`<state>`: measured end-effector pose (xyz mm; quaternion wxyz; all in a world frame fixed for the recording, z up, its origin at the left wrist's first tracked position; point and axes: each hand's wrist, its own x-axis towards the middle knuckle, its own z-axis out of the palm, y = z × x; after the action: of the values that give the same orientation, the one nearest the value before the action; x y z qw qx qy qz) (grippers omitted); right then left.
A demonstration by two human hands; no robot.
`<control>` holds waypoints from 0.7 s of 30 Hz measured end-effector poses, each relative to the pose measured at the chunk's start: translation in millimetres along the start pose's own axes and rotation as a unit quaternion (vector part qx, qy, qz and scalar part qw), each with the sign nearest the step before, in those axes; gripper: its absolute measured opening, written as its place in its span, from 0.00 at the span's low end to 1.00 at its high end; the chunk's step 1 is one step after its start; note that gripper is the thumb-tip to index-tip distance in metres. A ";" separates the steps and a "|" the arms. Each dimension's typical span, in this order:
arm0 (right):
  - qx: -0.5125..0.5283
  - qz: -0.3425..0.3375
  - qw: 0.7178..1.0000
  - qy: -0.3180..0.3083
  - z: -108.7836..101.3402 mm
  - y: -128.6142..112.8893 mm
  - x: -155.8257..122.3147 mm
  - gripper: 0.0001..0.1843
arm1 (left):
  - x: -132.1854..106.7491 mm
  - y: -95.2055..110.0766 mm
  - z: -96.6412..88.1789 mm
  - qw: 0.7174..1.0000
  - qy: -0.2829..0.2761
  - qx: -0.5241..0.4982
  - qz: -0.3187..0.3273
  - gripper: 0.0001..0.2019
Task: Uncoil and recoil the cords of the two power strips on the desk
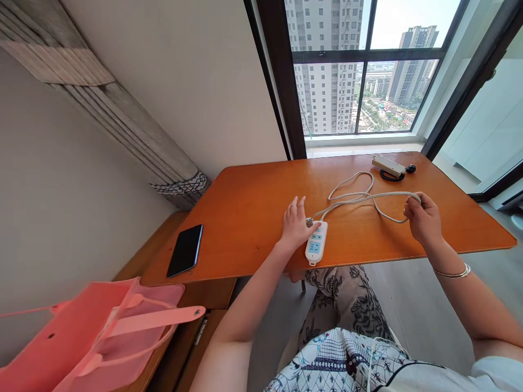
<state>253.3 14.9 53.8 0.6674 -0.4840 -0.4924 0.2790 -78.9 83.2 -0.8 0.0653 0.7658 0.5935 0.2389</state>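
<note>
A white power strip [316,244] with light-blue socket faces lies at the table's near edge. My left hand [297,224] rests beside its upper end, fingers spread, the thumb reaching over the strip. A metal-pronged plug [309,221] sits next to that thumb, partly hidden by it. From the strip a white cord [355,197] runs right in loose loops across the tabletop. My right hand [425,219] has its fingers closed around a bend of this cord, at the right side of the table.
The orange-brown wooden table [245,218] stands before a window. A second power strip [389,165] with a coiled black cord lies at the back right. A black smartphone [185,250] lies at the left edge, and a pink bag [93,332] sits lower left.
</note>
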 end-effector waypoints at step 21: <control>0.296 0.034 0.955 0.005 -3.4 -41.8 9.7 0.23 | -18.4 89.7 32.5 0.979 0.076 -0.032 0.187 0.30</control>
<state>255.6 6.1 95.9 0.7733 -0.2826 -0.3679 0.4322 10.9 46.1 -0.3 -0.0013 0.8404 0.4351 0.3233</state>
